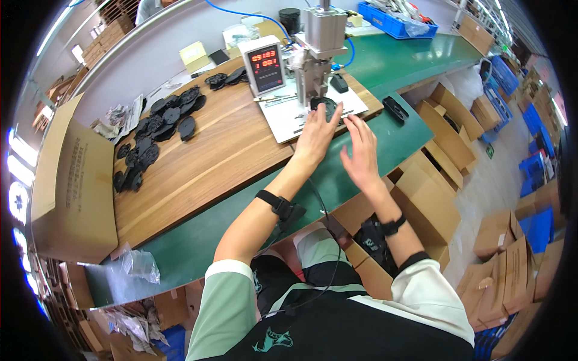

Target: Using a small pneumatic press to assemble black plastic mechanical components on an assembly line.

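My left hand (315,137) reaches to the foot of a metal bench press (314,75), its thumb and a finger on either side of a black round plastic part (329,106). That part rests on the white base plate (279,122), below the press head. Just to its right is my right hand (362,155), fingers stretched out and thumb apart, with nothing visible in it. Its fingertips come close to the part's right side; whether they touch cannot be made out. Beside the press stands a white box with a lit red display (264,65).
Several black round parts (162,117) lie loose on the wooden board (211,162). A carton (75,180) stands at the left end. On the green table are a black oblong part (395,110) and a blue crate (397,21). Open cartons (424,195) stand at the right; a dark cable (322,204) hangs over the front edge.
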A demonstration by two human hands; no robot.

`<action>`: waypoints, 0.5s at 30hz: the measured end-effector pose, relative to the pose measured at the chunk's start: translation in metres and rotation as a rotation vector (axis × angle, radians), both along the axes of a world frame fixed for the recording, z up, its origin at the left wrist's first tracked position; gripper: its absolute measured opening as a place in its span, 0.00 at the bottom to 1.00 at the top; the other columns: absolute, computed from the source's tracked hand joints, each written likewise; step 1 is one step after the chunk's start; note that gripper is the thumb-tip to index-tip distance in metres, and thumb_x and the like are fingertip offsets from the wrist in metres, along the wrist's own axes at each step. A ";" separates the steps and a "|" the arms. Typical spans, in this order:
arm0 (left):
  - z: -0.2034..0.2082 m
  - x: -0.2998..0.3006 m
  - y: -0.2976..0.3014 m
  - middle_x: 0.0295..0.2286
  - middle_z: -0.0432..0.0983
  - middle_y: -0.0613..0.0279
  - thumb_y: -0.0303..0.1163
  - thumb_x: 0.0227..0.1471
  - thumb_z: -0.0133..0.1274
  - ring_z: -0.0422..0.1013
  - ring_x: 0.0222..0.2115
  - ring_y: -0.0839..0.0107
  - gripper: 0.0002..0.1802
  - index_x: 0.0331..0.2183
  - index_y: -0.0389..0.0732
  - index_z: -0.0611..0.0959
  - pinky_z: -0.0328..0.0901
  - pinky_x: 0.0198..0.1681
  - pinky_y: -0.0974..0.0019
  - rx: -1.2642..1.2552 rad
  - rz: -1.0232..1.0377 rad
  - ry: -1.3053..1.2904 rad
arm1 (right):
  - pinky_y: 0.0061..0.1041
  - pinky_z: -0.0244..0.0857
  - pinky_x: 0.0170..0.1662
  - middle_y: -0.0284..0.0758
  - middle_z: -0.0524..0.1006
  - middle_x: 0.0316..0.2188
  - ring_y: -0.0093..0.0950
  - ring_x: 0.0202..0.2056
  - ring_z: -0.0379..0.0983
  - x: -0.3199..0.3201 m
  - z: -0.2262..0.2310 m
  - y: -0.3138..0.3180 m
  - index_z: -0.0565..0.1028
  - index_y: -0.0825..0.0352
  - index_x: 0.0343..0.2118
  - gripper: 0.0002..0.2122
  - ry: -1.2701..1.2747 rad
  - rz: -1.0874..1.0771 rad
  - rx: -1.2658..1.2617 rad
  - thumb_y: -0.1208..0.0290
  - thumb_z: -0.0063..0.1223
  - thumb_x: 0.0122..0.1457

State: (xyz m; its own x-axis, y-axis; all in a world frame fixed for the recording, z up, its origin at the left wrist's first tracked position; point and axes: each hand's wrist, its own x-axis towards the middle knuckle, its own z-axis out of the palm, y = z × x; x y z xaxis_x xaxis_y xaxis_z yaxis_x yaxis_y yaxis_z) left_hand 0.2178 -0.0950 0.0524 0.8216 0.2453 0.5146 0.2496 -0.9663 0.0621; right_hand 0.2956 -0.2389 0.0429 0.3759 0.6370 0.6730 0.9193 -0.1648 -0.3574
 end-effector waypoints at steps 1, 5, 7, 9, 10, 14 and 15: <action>0.000 0.003 -0.002 0.50 0.66 0.41 0.14 0.43 0.57 0.73 0.48 0.45 0.51 0.69 0.40 0.60 0.71 0.52 0.52 -0.034 -0.016 -0.060 | 0.43 0.55 0.65 0.41 0.72 0.59 0.40 0.64 0.64 0.013 -0.003 0.019 0.70 0.65 0.61 0.32 -0.060 0.008 0.000 0.83 0.60 0.48; -0.001 -0.008 0.012 0.57 0.61 0.36 0.14 0.41 0.59 0.70 0.54 0.40 0.53 0.69 0.42 0.60 0.71 0.55 0.49 -0.325 -0.127 -0.202 | 0.43 0.60 0.59 0.35 0.78 0.46 0.38 0.53 0.73 0.036 -0.019 0.071 0.77 0.63 0.50 0.24 -0.125 0.045 -0.047 0.83 0.62 0.47; -0.001 -0.026 0.034 0.60 0.60 0.36 0.14 0.42 0.55 0.63 0.61 0.39 0.47 0.66 0.35 0.63 0.67 0.60 0.46 -0.265 -0.131 -0.365 | 0.42 0.61 0.57 0.34 0.78 0.42 0.38 0.49 0.74 0.039 -0.019 0.077 0.78 0.63 0.46 0.21 -0.138 0.023 -0.049 0.83 0.62 0.46; -0.007 -0.065 0.082 0.56 0.66 0.35 0.19 0.45 0.55 0.62 0.60 0.39 0.40 0.62 0.35 0.68 0.61 0.64 0.48 -0.246 0.116 -0.377 | 0.40 0.65 0.54 0.33 0.79 0.37 0.38 0.43 0.75 0.034 -0.013 0.076 0.81 0.64 0.40 0.16 -0.144 -0.028 -0.034 0.83 0.63 0.45; -0.019 -0.091 0.111 0.54 0.67 0.36 0.23 0.48 0.55 0.63 0.57 0.40 0.36 0.61 0.36 0.69 0.60 0.63 0.44 0.028 0.343 -0.375 | 0.40 0.65 0.54 0.33 0.79 0.37 0.38 0.43 0.75 0.027 -0.009 0.076 0.81 0.64 0.40 0.16 -0.137 -0.017 -0.034 0.83 0.63 0.45; -0.044 -0.195 0.205 0.58 0.64 0.36 0.37 0.58 0.54 0.59 0.62 0.42 0.33 0.65 0.55 0.69 0.53 0.66 0.38 -0.208 0.844 -0.357 | 0.39 0.66 0.53 0.34 0.79 0.38 0.38 0.43 0.76 0.028 0.000 0.071 0.81 0.64 0.43 0.20 -0.139 0.011 -0.050 0.84 0.64 0.43; -0.053 -0.212 0.220 0.58 0.64 0.35 0.39 0.60 0.53 0.59 0.62 0.40 0.30 0.63 0.56 0.71 0.50 0.66 0.35 -0.210 0.959 -0.347 | 0.39 0.66 0.53 0.34 0.79 0.38 0.38 0.43 0.76 0.029 -0.002 0.074 0.81 0.63 0.43 0.20 -0.142 0.024 -0.063 0.84 0.64 0.44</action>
